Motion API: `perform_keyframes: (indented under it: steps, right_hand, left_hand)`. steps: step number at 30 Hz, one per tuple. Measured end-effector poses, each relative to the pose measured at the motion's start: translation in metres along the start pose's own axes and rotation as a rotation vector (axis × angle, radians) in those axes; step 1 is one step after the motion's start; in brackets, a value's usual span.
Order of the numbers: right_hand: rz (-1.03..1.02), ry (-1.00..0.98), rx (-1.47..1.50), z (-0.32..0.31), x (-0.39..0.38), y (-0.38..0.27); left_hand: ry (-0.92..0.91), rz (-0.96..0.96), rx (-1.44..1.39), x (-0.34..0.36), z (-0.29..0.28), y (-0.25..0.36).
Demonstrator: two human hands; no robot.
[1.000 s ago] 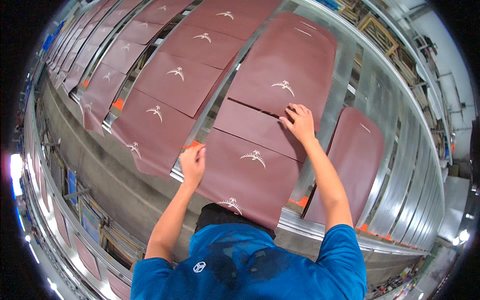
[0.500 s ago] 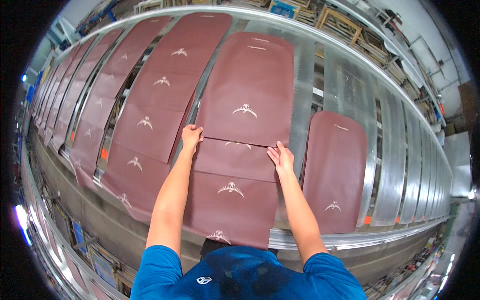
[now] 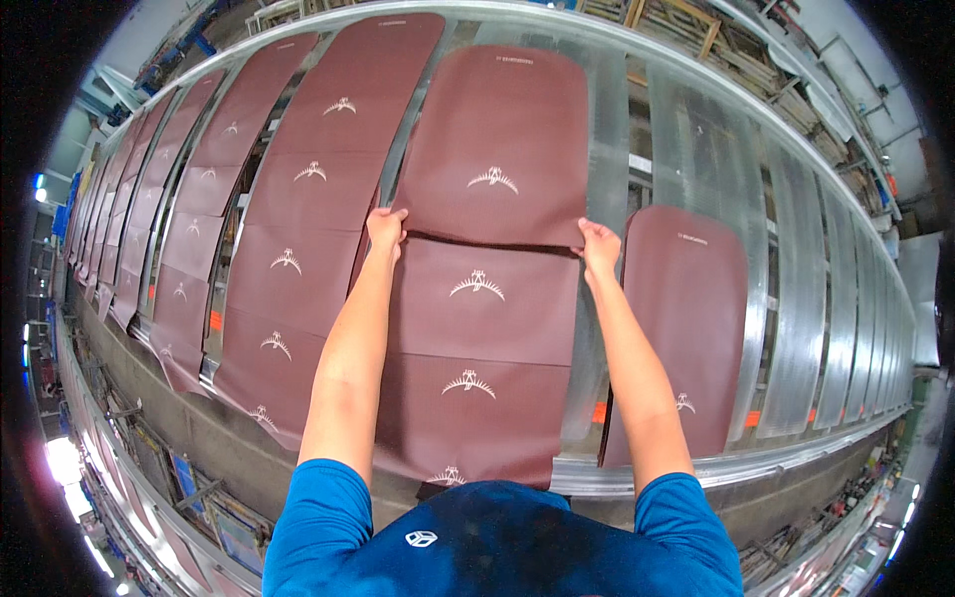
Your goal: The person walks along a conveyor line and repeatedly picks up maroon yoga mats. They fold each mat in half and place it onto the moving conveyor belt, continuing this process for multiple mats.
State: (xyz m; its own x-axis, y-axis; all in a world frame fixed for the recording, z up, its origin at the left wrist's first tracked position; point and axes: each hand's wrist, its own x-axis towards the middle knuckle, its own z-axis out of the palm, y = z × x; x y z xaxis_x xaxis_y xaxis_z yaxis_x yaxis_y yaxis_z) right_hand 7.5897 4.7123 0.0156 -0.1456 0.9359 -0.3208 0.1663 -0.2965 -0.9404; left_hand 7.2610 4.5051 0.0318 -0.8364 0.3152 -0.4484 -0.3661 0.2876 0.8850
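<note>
Both hands grip the near corners of a maroon sheet [image 3: 497, 129] with a rounded far end and a white emblem. My left hand [image 3: 386, 231] pinches its left corner, and my right hand [image 3: 599, 244] pinches the right one. The sheet's near edge is raised a little, with a dark gap under it. Beneath and nearer to me lie more maroon sheets [image 3: 477, 323], overlapping in a column and bearing the same emblem. Right of my right forearm, a single maroon sheet [image 3: 686, 328] lies flat, its emblem near the lower end.
On the left, several columns of overlapping maroon sheets [image 3: 288, 219] run along a long metal-framed table. Bare translucent panels [image 3: 706, 149] with gaps between them continue to the right. A metal rail [image 3: 696, 473] edges the near side. Wooden frames [image 3: 741, 60] are stacked beyond the far edge.
Both hands have moved away from me with the sheet's near edge, uncovering more of the sheet below and its emblem. The held sheet now covers the printed far end of the one beneath.
</note>
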Motion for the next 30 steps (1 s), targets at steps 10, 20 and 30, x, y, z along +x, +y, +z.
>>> perform_keyframes:
  steps: [10, 20, 30]
  right_hand:
    - [-0.013, -0.061, -0.007, -0.015, -0.036, -0.023]
    - [-0.010, -0.042, -0.223, -0.055, -0.174, 0.011]
    - [-0.216, -0.064, -0.764, -0.082, -0.204, 0.045]
  left_hand:
    - [-0.240, -0.031, 0.160, -0.014, -0.021, 0.014]
    - [-0.181, 0.097, 0.464, -0.119, -0.126, -0.050]
    - [-0.064, 0.340, 0.883, -0.140, -0.135, -0.080]
